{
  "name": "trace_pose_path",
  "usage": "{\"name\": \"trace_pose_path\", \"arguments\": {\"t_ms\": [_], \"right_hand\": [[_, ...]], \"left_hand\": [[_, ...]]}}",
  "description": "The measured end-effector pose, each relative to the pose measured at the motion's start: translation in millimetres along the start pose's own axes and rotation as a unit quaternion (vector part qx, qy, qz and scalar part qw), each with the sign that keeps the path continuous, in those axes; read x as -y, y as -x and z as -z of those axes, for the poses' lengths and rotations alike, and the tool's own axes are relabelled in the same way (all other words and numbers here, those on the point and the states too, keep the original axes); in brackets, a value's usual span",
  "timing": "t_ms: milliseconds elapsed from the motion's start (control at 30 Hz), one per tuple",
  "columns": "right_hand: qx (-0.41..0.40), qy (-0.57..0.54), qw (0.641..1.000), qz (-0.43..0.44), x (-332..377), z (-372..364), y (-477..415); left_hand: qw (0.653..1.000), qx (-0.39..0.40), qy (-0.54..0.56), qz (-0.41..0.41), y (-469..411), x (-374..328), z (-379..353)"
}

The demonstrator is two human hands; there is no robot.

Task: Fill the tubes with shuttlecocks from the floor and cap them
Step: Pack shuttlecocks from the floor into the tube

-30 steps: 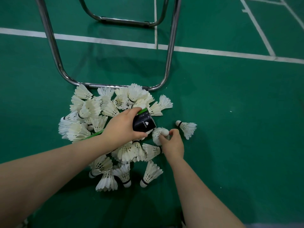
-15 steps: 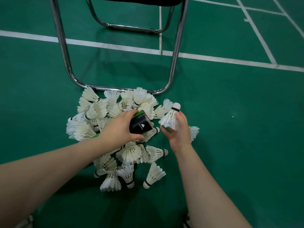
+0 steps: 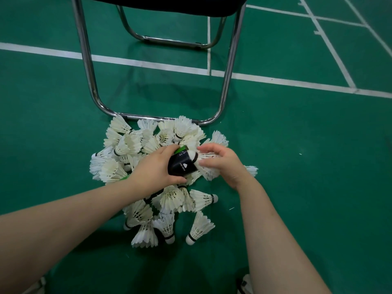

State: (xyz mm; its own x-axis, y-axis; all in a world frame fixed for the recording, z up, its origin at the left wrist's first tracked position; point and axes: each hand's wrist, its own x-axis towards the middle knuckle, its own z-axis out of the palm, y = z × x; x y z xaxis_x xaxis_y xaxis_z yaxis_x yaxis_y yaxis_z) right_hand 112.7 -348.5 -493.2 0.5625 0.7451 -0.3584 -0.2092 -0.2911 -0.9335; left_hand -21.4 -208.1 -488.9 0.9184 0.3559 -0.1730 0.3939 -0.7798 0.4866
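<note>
Several dozen loose shuttlecocks [image 3: 148,158] lie heaped on the green court floor [image 3: 297,155], the heap's far edge touching the front rail of a folding chair frame [image 3: 161,119]. None of them rests on anything but the floor.

Left of centre, the left hand [image 3: 154,168] is wrapped around the dark end of a tube [image 3: 181,165], whose green body runs back under the forearm and is mostly hidden. The open mouth faces right, held just above the heap.

Immediately right of the mouth, the right hand [image 3: 220,161] pinches one shuttlecock [image 3: 204,164] by its feather skirt. Its white cork tip sits at the tube's rim, apparently just entering.

Judgement: the step in hand is insertion, cork first. To do it well, the shuttlecock's axis should be lined up with the tube's before pushing, since a tilted entry would likely bend the feathers against the rim. Pressure is best applied at the skirt's open end, evenly, with the left hand holding the tube steady. How full the tube is cannot be determined.

Further right, one stray shuttlecock [image 3: 251,169] lies on the floor just beside the right wrist. No cap is visible.
</note>
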Motion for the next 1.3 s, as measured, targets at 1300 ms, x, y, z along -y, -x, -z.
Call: {"name": "trace_pose_path", "arguments": {"t_ms": [1300], "right_hand": [[0.221,0.320,0.914,-0.116,-0.6,-48.3,-3.3]], "left_hand": [[0.995,-0.003,-0.074,-0.070,14.1,9.1,-17.0]]}}
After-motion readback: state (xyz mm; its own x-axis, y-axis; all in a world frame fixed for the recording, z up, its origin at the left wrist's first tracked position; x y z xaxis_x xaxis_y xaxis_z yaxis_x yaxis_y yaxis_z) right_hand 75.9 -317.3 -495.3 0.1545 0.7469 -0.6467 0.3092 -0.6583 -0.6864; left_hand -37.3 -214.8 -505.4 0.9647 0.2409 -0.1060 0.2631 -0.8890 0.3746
